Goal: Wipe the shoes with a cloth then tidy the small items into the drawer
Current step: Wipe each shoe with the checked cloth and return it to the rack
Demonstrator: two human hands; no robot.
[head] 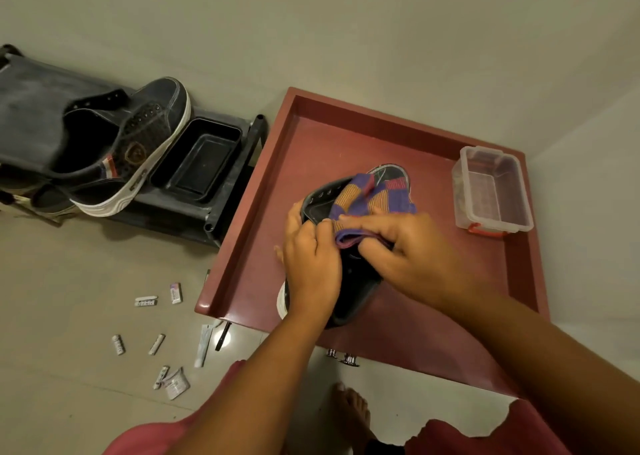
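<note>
Purple-and-orange cloth [372, 200] on a dark shoe [349, 247], atop the red desk [346, 136].

The right grip [415, 250] pinches the cloth's near edge, fingers curled round it on the shoe's upper; the left grip [310, 264] curls over the shoe's side, steadying it. A second shoe [135, 143] sits on the black rack [214, 209]; small items [162, 344] lie scattered on the floor.
</note>
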